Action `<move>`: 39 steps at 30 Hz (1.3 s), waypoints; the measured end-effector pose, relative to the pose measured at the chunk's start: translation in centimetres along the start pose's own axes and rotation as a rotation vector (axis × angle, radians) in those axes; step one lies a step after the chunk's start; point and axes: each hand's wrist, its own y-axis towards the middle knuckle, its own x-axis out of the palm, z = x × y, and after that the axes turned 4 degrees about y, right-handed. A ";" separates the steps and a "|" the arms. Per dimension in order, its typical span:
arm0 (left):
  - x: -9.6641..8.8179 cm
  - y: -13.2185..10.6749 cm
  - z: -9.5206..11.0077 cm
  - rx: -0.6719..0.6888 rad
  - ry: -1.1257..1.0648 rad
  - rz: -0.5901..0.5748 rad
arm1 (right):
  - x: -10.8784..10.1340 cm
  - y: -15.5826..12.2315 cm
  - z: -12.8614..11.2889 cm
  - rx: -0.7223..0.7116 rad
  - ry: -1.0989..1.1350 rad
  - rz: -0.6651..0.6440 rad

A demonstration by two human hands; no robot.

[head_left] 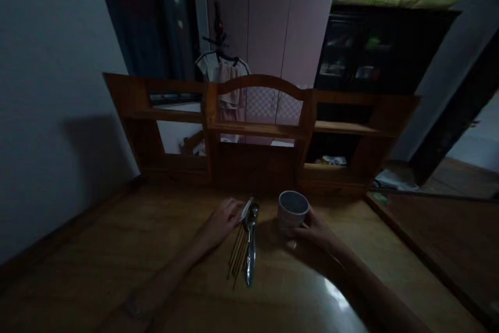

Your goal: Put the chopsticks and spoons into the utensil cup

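Note:
A grey-white cup [293, 216] stands upright, tilted slightly if at all, with my right hand [312, 231] wrapped round its right side. Left of the cup, several thin chopsticks [237, 254] lie side by side on the wooden tabletop [187, 281]. Shiny metal spoons [251, 242] lie beside them, bowls at the far end. My left hand [226, 218] is at the far end of this bundle, its fingertips closed on a slim white utensil [246, 209] whose exact kind is too dark to tell.
A wooden shelf unit [257, 128] with open compartments borders the table's far side. A pale wall [58, 115] rises at the left. Beyond the shelf are a pink wardrobe [268, 37], hanging clothes [230, 76] and a dark cabinet [374, 52]. The tabletop's raised edge [413, 250] runs along the right.

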 end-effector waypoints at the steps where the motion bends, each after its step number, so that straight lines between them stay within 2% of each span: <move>1: 0.2 -0.1 -0.1 0.008 0.003 0.006 | 0.1 -0.1 0.0 -0.005 0.005 0.012; 10: 0.8 -0.5 -0.8 0.045 0.039 -0.003 | 1.5 -0.7 -0.3 -0.140 -0.186 0.120; 15: 0.7 -0.5 -1.2 0.037 0.046 -0.011 | 1.0 -0.6 -0.3 -0.248 -0.327 0.153; 18: 0.6 -0.5 -1.4 0.057 0.041 -0.002 | 0.4 -1.3 -2.9 -0.440 -0.475 0.353; 20: 0.5 -0.4 -1.5 0.081 0.046 0.006 | 0.7 -2.2 -5.7 -0.618 -0.633 0.516; 21: 0.6 -0.4 -1.5 0.094 0.049 0.008 | 1.3 -2.7 -7.2 -0.726 -0.714 0.546; 22: 0.6 -0.4 -1.6 0.104 0.050 0.011 | 2.1 -3.2 -8.5 -0.806 -0.786 0.515; 23: 0.7 -0.4 -1.6 0.113 0.050 0.011 | 3.3 -3.5 -9.5 -0.855 -0.862 0.380; 25: 0.8 -0.4 -1.8 0.126 0.046 0.011 | 6.2 -3.7 -10.3 -0.883 -0.980 0.008; 27: 0.9 -0.4 -1.9 0.139 0.043 0.010 | 9.2 -3.3 -9.4 -0.835 -1.056 -0.258; 28: 0.9 -0.4 -2.1 0.147 0.042 0.006 | 10.4 -3.0 -8.5 -0.805 -1.074 -0.314; 30: 0.9 -0.4 -2.3 0.158 0.042 0.004 | 12.0 -2.2 -6.2 -0.721 -1.076 -0.353; 33: 0.9 -0.5 -2.6 0.164 0.047 0.005 | 12.1 -1.4 -3.5 -0.598 -1.039 -0.306; 35: 1.0 -0.5 -2.6 0.164 0.051 0.009 | 11.3 -1.3 -2.7 -0.535 -1.026 -0.275; 39: 1.1 -0.5 -2.3 0.150 0.064 0.008 | 10.4 -1.2 -2.7 -0.450 -1.033 -0.215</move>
